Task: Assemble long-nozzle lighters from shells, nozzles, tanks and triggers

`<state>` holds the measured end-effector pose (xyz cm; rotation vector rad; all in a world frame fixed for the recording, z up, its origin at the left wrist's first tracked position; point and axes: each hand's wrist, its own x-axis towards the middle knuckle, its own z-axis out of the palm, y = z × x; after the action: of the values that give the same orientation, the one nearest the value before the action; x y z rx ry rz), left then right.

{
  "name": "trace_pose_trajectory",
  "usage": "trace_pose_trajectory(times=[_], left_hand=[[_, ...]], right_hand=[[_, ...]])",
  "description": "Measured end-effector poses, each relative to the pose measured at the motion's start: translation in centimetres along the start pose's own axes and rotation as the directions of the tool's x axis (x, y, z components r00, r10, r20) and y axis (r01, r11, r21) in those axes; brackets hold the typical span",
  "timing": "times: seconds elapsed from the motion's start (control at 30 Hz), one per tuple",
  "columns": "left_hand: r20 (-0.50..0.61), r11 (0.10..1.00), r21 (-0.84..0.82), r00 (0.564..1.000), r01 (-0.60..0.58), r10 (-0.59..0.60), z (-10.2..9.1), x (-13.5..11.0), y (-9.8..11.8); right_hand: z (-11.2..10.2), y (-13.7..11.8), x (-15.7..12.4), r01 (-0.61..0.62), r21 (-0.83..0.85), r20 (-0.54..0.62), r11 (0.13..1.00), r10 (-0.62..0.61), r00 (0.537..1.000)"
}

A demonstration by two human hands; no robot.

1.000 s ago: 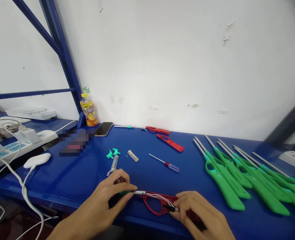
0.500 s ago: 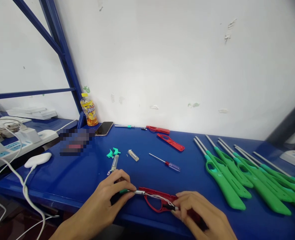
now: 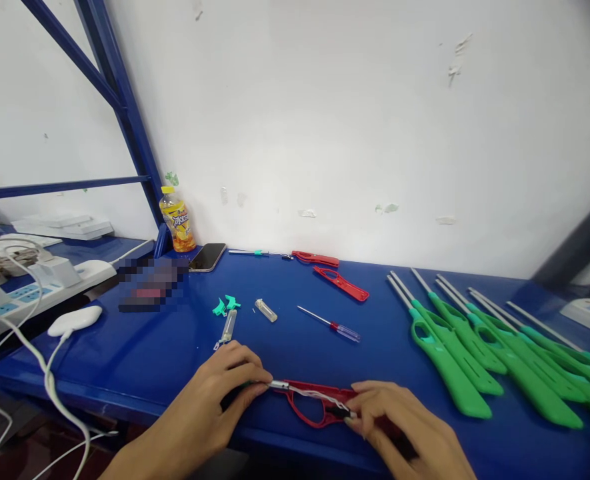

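Note:
My left hand [image 3: 235, 387] pinches the end of a metal lighter tube [image 3: 279, 385] between thumb and fingers. White wires [image 3: 309, 392] run from the tube to a small black igniter part [image 3: 339, 412]. Under the wires lies an opened red lighter handle shell [image 3: 309, 421] with a looped trigger guard. My right hand [image 3: 389, 420] is closed at the shell's right end, its fingertips by the igniter; the palm side is hidden. Just beyond my left hand lie a clear fuel tank [image 3: 229, 327], another clear tank [image 3: 266, 311] and teal trigger pieces [image 3: 227, 305].
A screwdriver [image 3: 331, 325] lies mid-table. Behind it are red handle shells [image 3: 341, 283] and another tube assembly [image 3: 259, 253]. Several green lighters [image 3: 449, 363] spread across the right. At the left are a phone [image 3: 207, 257], a drink bottle [image 3: 178, 221], and a power strip [image 3: 45, 293] with white cables.
The red shell sits slightly lower and further left beneath the wires. Less of the green piece shows at my left fingers. Both hands stay almost in place.

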<state>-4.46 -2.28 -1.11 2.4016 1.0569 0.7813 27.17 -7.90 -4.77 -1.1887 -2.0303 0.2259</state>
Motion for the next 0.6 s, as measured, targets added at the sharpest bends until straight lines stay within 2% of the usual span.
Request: trace_pose_trajectory(times=[0.23, 0.6], left_hand=[[0.024, 0.999, -0.002, 0.999, 0.032, -0.032, -0.25, -0.04, 0.25], [0.025, 1.0, 0.012, 1.0, 0.018, -0.018, -0.17, -0.02, 0.06]], right_hand=[[-0.04, -0.5, 0.18, -0.019, 0.011, -0.057, 1.0, 0.019, 0.998], [-0.05, -0.53, 0.51, 0.043, 0.013, -0.04, 0.999, -0.042, 0.998]])
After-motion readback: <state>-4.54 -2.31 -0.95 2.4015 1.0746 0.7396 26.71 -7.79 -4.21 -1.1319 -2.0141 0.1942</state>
